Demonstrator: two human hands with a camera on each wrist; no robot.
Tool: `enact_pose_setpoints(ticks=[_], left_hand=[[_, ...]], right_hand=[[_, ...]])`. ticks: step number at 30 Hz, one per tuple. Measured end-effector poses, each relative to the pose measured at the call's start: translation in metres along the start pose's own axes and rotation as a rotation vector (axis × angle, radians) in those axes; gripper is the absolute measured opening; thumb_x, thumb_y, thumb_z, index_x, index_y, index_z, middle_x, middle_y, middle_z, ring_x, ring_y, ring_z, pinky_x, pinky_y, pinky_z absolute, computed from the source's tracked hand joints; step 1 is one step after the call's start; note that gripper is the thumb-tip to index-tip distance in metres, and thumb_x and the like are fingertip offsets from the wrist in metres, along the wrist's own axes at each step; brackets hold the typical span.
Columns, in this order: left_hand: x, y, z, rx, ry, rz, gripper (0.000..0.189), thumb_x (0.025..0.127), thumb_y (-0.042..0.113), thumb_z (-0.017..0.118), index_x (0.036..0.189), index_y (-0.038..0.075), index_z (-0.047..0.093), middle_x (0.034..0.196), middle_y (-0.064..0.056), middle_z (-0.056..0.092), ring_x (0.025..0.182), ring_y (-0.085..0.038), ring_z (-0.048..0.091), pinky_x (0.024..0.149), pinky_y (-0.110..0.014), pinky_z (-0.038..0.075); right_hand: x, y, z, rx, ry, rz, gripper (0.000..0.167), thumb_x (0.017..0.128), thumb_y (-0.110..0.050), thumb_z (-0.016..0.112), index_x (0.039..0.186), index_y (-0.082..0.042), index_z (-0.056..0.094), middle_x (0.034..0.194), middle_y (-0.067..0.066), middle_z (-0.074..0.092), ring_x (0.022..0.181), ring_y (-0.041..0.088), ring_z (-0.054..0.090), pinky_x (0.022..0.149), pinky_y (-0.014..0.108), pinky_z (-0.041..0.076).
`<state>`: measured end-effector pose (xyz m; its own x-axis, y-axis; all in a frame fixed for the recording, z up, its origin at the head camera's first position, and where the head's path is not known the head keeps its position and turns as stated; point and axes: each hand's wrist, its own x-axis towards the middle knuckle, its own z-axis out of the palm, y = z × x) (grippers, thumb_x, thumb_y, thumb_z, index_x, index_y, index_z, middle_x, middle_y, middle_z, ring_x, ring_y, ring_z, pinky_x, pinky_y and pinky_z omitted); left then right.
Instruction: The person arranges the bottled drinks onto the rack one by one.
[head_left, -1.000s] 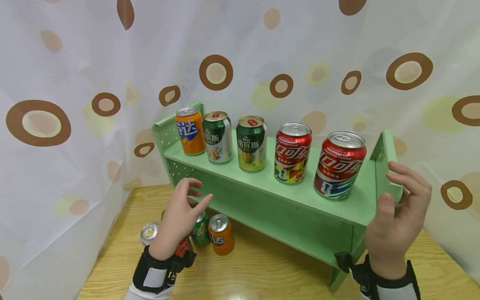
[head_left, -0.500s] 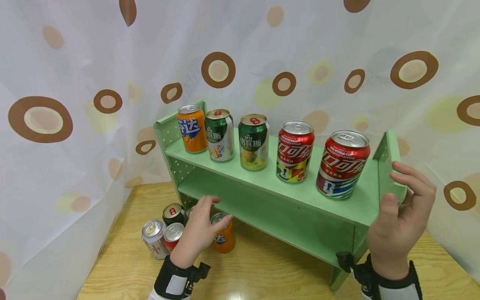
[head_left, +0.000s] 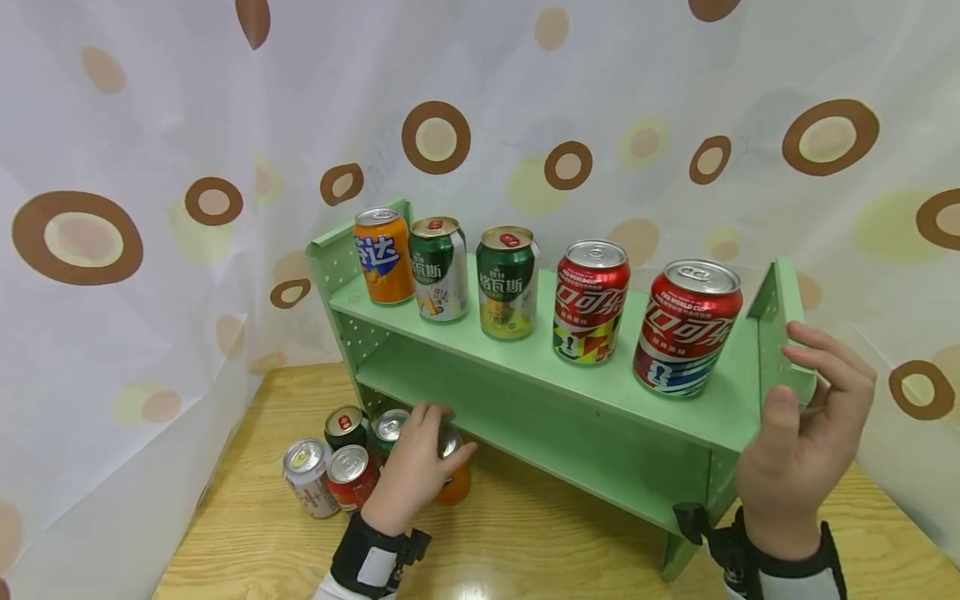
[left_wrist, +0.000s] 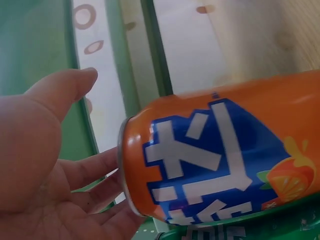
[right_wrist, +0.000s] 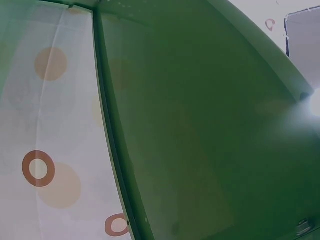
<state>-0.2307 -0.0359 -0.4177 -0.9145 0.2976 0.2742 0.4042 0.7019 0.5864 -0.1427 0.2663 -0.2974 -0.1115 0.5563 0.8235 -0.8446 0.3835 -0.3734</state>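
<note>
My left hand (head_left: 417, 465) reaches down over an orange Fanta can (left_wrist: 215, 150) on the table. In the left wrist view its fingers lie behind the can's top rim, while the thumb stands apart from it. A green can (head_left: 389, 427) is right beside that hand, partly covered by it. My right hand (head_left: 810, 425) is at the right side panel (head_left: 783, 325) of the green shelf, fingers loosely bent near the panel's front edge and thumb spread. Only the shelf's green side shows in the right wrist view; no hand is visible there.
On the top board (head_left: 510, 358) stand an orange can (head_left: 386, 262), two green-and-white cans and two red Coca-Cola cans (head_left: 686, 329). A white can (head_left: 309, 479), a red can (head_left: 351, 477) and a dark green can (head_left: 347, 427) stand on the wooden table (head_left: 555, 550). Patterned sheeting hangs behind.
My left hand has moved right and down, from over the cluster of cans to the orange can, uncovering the red and dark green cans. The right hand stays at the side panel.
</note>
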Motion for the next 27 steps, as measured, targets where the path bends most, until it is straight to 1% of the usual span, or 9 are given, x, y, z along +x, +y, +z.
enact_pose_setpoints(ticks=[7, 13, 19, 23, 27], left_hand=[[-0.002, -0.001, 0.005, 0.057, 0.072, 0.025, 0.050, 0.091, 0.029, 0.081, 0.125, -0.002, 0.061, 0.124, -0.018, 0.058, 0.114, -0.033, 0.061, 0.093, -0.046, 0.058], [-0.003, -0.004, 0.007, 0.095, 0.086, 0.033, 0.059, 0.089, 0.030, 0.083, 0.128, -0.004, 0.055, 0.127, -0.019, 0.052, 0.113, -0.033, 0.061, 0.092, -0.044, 0.058], [-0.006, -0.005, 0.008, 0.107, 0.094, 0.027, 0.066, 0.088, 0.030, 0.084, 0.130, -0.006, 0.048, 0.125, -0.020, 0.046, 0.108, -0.032, 0.062, 0.088, -0.041, 0.060], [-0.008, -0.003, 0.007, 0.130, 0.092, 0.010, 0.067, 0.088, 0.031, 0.084, 0.130, -0.008, 0.047, 0.120, -0.020, 0.051, 0.108, -0.033, 0.062, 0.089, -0.042, 0.059], [-0.012, 0.000, 0.006, 0.185, 0.091, 0.001, 0.068, 0.087, 0.032, 0.085, 0.128, -0.008, 0.048, 0.113, -0.022, 0.061, 0.105, -0.036, 0.066, 0.084, -0.044, 0.061]], right_hand=[[-0.001, 0.001, 0.000, 0.014, -0.011, -0.002, 0.032, 0.094, -0.016, 0.066, 0.103, 0.013, 0.057, 0.121, 0.018, 0.062, 0.120, 0.028, 0.057, 0.093, 0.024, 0.047], [-0.001, 0.000, 0.000, 0.013, 0.003, 0.004, 0.033, 0.093, -0.017, 0.067, 0.103, 0.013, 0.057, 0.121, 0.018, 0.062, 0.120, 0.028, 0.058, 0.092, 0.024, 0.048], [-0.001, -0.001, 0.001, 0.007, 0.013, 0.000, 0.037, 0.093, -0.021, 0.070, 0.102, 0.012, 0.058, 0.120, 0.018, 0.063, 0.120, 0.028, 0.057, 0.098, 0.026, 0.045], [-0.001, -0.002, 0.001, 0.007, 0.018, 0.000, 0.037, 0.092, -0.021, 0.070, 0.101, 0.012, 0.058, 0.119, 0.017, 0.063, 0.120, 0.028, 0.057, 0.100, 0.027, 0.044], [-0.001, -0.002, 0.002, 0.014, 0.018, 0.005, 0.036, 0.092, -0.020, 0.070, 0.101, 0.012, 0.058, 0.120, 0.018, 0.063, 0.120, 0.028, 0.057, 0.097, 0.025, 0.046]])
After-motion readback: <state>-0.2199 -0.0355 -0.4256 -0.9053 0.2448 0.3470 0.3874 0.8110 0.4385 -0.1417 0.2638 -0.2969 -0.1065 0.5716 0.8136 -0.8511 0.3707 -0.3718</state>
